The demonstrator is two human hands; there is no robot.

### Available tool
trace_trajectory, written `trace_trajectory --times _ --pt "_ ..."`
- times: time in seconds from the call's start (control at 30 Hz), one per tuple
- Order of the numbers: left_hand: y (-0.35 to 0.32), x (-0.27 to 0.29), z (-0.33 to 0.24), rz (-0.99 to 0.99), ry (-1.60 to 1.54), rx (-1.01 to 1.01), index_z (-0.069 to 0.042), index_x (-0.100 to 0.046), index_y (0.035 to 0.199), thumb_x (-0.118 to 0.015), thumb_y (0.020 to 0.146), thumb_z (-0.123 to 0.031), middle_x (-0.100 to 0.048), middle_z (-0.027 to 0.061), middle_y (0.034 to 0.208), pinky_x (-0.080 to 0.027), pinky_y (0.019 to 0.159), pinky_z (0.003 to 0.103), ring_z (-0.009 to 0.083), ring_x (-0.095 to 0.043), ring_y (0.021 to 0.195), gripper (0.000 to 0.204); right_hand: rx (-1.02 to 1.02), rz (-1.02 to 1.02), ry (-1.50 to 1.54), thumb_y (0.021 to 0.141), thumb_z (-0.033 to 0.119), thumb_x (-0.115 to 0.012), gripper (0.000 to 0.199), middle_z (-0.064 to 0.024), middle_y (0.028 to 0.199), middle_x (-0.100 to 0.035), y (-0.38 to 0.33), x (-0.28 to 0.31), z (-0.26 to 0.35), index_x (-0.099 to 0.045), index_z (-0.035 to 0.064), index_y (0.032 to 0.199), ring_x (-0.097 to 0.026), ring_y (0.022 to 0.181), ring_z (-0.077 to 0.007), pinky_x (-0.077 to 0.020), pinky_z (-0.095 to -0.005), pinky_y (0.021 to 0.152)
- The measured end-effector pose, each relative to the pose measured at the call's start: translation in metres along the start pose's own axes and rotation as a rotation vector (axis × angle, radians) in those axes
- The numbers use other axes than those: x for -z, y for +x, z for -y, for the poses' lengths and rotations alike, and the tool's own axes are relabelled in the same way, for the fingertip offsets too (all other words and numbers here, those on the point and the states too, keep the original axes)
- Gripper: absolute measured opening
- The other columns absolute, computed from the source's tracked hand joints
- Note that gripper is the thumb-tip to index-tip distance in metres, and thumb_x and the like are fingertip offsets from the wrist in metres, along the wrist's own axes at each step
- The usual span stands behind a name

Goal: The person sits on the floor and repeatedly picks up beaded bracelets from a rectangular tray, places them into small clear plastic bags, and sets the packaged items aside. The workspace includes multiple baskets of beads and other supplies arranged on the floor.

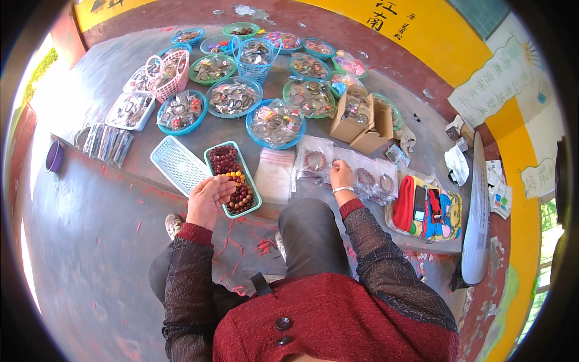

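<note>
My left hand (208,196) is at the left side of a light green basket (256,198), its fingers stretched out and apart. Strings of dark red, brown and yellow beads (225,160) fill that basket. I see nothing held in this hand. Over a row of clear bags with beaded bracelets (365,177), my right hand (342,175) is closed, its fingers curled at the bags. What they pinch, if anything, is too small to make out. More bagged bracelets (314,160) lie just left of it. Between my hands is a stack of empty clear bags (274,180).
An empty white basket (178,164) touches the bead basket's left. Behind are many bowls of bagged goods, such as a blue bowl (252,140), plus open cardboard boxes (371,140). Folded colourful cloth (422,208) lies at right. A purple bowl (54,156) stands far left.
</note>
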State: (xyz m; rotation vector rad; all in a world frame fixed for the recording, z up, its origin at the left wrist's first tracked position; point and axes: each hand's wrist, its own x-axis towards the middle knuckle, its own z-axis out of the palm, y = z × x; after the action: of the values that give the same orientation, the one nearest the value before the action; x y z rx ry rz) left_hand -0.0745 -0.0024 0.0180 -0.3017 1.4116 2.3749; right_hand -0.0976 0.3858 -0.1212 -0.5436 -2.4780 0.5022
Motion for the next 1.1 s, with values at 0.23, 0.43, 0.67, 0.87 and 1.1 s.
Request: trace_trajectory --times 0.23,0.43,0.67,0.87,1.1 --pt "0.003 0.025 -0.006 -0.170 -0.167 -0.208 -0.004 -0.054 0.082 -0.051 0.089 -0.022 -0.064 0.0123 0.088 -0.046 0.070 0.027 0.0188 -0.061 0.081 0.020 -0.018 0.749 0.408 0.076 0.022 -0.056 0.018 -0.0093 0.067 -0.064 0.006 0.005 0.079 -0.064 0.0068 0.080 -0.063 0.060 -0.0204 -0.0488 -0.0322 0.058" --pt "-0.002 0.046 -0.041 -0.288 -0.382 -0.340 -0.006 -0.052 0.081 -0.050 0.089 -0.024 -0.063 0.0121 0.092 -0.045 0.072 0.029 0.0197 -0.059 0.086 0.019 0.382 1.081 0.407 0.073 0.019 -0.055 0.018 -0.0094 0.067 -0.064 0.031 -0.012 0.171 -0.065 0.0064 0.081 -0.062 0.056 -0.0184 -0.0486 -0.0314 0.056" --pt "-0.017 0.077 -0.072 -0.383 -0.536 -0.474 -0.006 -0.054 0.073 -0.048 0.089 -0.020 -0.063 0.0126 0.093 -0.046 0.073 0.028 0.0211 -0.058 0.090 0.022 0.390 1.110 0.068 0.070 0.019 -0.056 0.020 -0.0160 0.082 -0.064 -0.035 -0.076 0.175 -0.068 0.0092 0.082 -0.061 0.079 -0.0318 -0.0482 -0.0370 0.073" --pt "-0.022 0.090 -0.071 -0.285 -0.573 -0.443 -0.004 -0.056 0.076 -0.047 0.089 -0.018 -0.063 0.0145 0.097 -0.047 0.072 0.028 0.0233 -0.057 0.097 0.021 0.509 1.186 -0.495 0.070 0.021 -0.060 0.024 -0.0154 0.094 -0.064 -0.035 -0.102 0.142 -0.066 0.0057 0.088 -0.061 0.089 -0.0295 -0.0488 -0.0366 0.078" --pt "-0.020 0.079 -0.070 -0.323 -0.521 -0.427 -0.005 -0.055 0.080 -0.050 0.088 -0.019 -0.063 0.0141 0.093 -0.047 0.069 0.027 0.0217 -0.060 0.089 0.017 0.478 1.024 -0.575 0.074 0.015 -0.059 0.033 -0.0178 0.107 -0.057 -0.100 -0.092 0.130 -0.055 0.0047 0.105 -0.057 0.099 -0.0310 -0.0475 -0.0390 0.082"
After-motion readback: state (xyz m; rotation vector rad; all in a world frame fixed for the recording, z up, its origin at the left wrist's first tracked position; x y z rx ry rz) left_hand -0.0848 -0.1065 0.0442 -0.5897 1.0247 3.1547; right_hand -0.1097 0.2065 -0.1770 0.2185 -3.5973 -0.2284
